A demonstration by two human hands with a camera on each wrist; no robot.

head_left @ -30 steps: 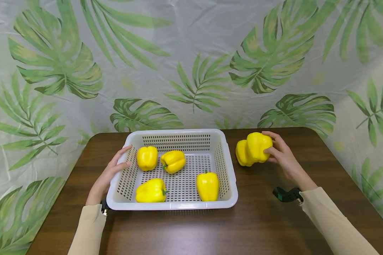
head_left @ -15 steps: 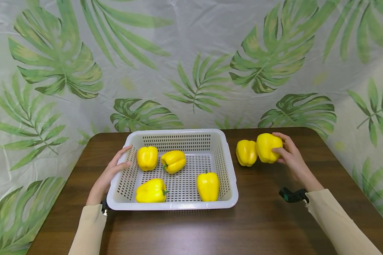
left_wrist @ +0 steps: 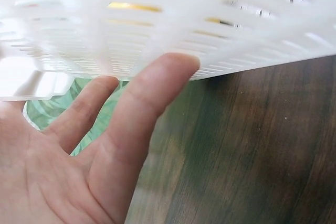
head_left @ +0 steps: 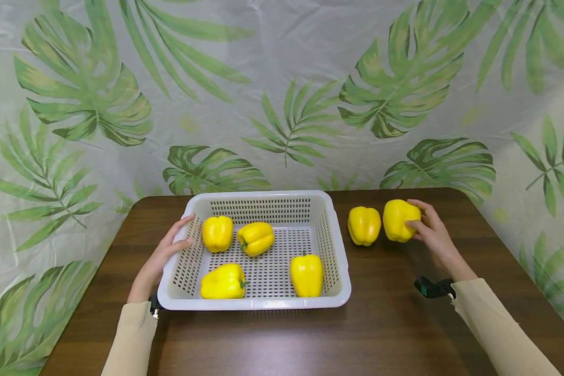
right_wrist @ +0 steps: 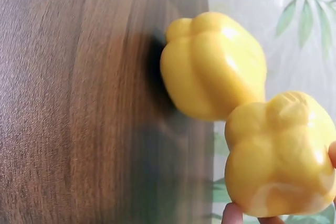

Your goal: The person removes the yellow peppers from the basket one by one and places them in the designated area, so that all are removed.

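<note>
On the right side of the table, my right hand grips a yellow bell pepper from its right side, thumb in front. In the right wrist view the held bell pepper shows its lobed end, and fingertips press its edge. Left of it, a second yellow bell pepper sits on the table. My left hand rests against the left side of a white perforated plastic basket. Its thumb looks fairly straight in the left wrist view; some fingers there are hidden.
Several yellow bell peppers lie inside the basket, among them one near its right front corner. The dark wooden table ends at the back against a leaf-patterned cloth.
My right hand has moved right with its bell pepper, away from the one beside the basket, which now shows fully. The left hand and the basket have stayed in place.
</note>
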